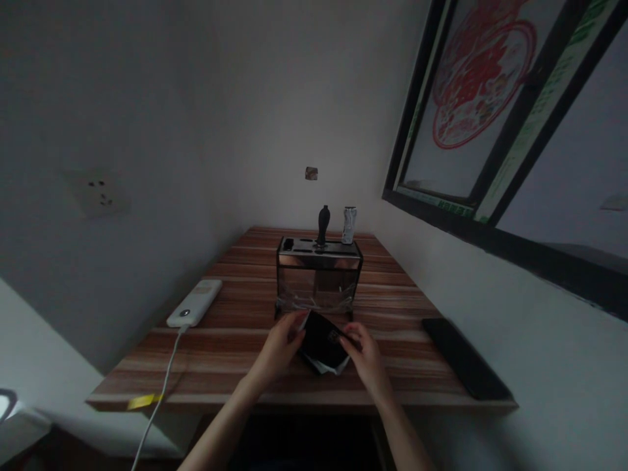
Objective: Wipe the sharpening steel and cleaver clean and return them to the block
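Note:
Between my two hands is a small black packet [322, 340] with pale, whitish material showing along its lower edge and a small printed mark on its face. My left hand [284, 337] pinches its left side between thumb and fingers. On the opposite side, my right hand [363, 350] grips the right edge, thumb on the face. Both hands are just above the front part of the wooden table. Right behind the packet stands a slotted holder [316, 288] with a clear front and metallic top; a black handle [324, 222] and a grey patterned handle [348, 226] rise from it.
A white power bank [195, 303] with a cable [167, 386] lies at the left edge of the table [235, 261]. Yellow tape [144, 401] marks the front left. A dark flat slab [466, 358], perhaps a phone, lies along the right edge. Walls close in on both sides.

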`<state>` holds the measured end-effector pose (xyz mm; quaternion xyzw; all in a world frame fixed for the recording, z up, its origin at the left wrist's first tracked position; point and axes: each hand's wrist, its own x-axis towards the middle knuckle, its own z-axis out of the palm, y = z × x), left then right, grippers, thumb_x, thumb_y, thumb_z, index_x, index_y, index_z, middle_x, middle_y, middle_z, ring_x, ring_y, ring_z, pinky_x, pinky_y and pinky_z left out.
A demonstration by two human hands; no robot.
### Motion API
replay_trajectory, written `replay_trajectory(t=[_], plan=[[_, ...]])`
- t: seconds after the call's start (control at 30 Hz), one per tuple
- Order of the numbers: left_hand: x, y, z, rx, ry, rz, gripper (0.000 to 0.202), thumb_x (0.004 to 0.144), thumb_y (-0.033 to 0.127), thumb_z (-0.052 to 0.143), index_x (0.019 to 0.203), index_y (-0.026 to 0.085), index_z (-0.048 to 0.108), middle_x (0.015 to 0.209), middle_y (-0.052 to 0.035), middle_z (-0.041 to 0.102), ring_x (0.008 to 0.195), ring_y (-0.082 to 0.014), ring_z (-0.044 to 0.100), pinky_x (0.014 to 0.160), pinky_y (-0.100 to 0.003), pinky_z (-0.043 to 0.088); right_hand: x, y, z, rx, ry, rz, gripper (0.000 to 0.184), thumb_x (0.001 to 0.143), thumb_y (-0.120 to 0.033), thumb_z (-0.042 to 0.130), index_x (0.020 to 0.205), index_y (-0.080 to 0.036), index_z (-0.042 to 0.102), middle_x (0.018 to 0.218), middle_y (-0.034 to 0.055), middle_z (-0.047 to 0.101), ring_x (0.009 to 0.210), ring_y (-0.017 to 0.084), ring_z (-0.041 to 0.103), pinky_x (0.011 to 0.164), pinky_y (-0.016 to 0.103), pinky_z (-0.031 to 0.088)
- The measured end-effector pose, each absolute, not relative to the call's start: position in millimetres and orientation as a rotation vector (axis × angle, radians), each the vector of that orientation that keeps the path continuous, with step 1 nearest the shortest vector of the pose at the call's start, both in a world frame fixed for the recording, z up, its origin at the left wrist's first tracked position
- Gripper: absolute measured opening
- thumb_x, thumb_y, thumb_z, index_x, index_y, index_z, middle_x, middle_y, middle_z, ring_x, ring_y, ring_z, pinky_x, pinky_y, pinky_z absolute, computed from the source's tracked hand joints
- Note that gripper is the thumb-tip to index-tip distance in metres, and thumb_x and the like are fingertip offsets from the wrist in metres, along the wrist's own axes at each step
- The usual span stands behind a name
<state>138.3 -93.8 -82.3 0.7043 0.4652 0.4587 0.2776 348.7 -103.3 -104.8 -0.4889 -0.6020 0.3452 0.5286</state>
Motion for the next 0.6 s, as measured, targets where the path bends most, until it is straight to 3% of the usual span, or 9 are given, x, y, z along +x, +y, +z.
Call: replay_trajectory(t=[0.1, 0.23, 0.43, 0.6], plan=[[134, -95, -84, 1.927, 1.251, 1.277, 0.04, 0.081, 0.01, 0.05, 0.118, 0.022, 0.06, 0.119, -0.0077, 0.061, 0.11, -0.02, 0.06, 0.092, -0.032, 0.05, 347, -90, -103, -1.129, -1.366, 0.982, 0.025, 0.074, -0.034, 0.062, 0.096, -0.022, 0.055, 0.088, 0.0053, 0.07, 0.086, 0.023, 0.068, 0.074, 0.031, 0.051], [123, -103, -89, 1.983, 1.277, 1.259, 0.032, 0.085, 0.014, 0.049, 0.112, 0.022, 0.063, 0.12, -0.0087, 0.057, 0.109, -0.0202, 0.059, 0.089, -0.032, 0.051, 337, -78, -104, -1.126, -1.547, 1.02, 0.018, 0.075, -0.023, 0.056, 0.092, -0.02, 0.059, 0.096, 0.0072, 0.071, 0.096, 0.023, 0.067, 0.082, 0.034, 0.051], [115, -111, -96, 2.025, 1.314, 1.208, 0.025, 0.087, 0.017, 0.047, 0.104, 0.022, 0.064, 0.106, -0.0074, 0.064, 0.103, -0.0211, 0.061, 0.091, -0.034, 0.048, 332, -79, -95, -1.172, -1.713, 0.901, 0.018, 0.075, -0.017, 0.06, 0.09, -0.02, 0.069, 0.095, 0.0049, 0.072, 0.097, 0.023, 0.065, 0.093, 0.039, 0.045], [115, -112, -98, 2.045, 1.333, 1.184, 0.023, 0.087, 0.017, 0.047, 0.1, 0.022, 0.065, 0.102, -0.0067, 0.066, 0.099, -0.0219, 0.063, 0.089, -0.034, 0.049, 356, -92, -45, -1.197, -1.946, 0.742, 0.016, 0.085, -0.022, 0.057, 0.096, -0.02, 0.068, 0.094, 0.0056, 0.073, 0.089, 0.021, 0.068, 0.078, 0.032, 0.052]])
